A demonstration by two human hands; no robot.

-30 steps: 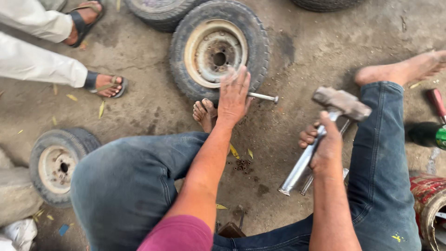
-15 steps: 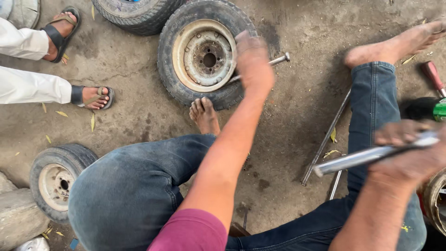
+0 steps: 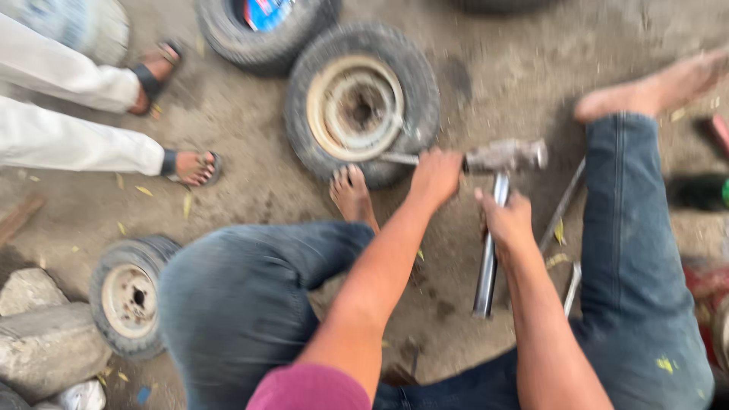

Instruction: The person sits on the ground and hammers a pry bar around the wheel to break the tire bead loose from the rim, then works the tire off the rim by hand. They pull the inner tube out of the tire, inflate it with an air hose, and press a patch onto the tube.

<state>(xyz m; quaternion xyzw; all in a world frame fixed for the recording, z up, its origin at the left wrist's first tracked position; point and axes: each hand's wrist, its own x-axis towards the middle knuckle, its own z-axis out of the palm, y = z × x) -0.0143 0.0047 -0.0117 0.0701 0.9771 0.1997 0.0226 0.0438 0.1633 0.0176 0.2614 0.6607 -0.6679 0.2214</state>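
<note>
A small tyre on a cream rim lies flat on the dirt floor in front of me. My left hand is closed on a thin metal rod whose tip sits at the tyre's edge. My right hand grips the shiny steel handle of a hammer. The hammer's head is down against the rod's outer end, just right of my left hand. My bare left foot rests beside the tyre. The picture is blurred.
A second small wheel lies at the lower left beside stones. Another tyre lies behind. A person in white trousers and sandals stands at the left. Loose metal bars lie by my right leg, a dark bottle farther right.
My right hand has swung the hammer from raised at the right down onto the rod's end. My left hand has stayed on the rod at the tyre.
</note>
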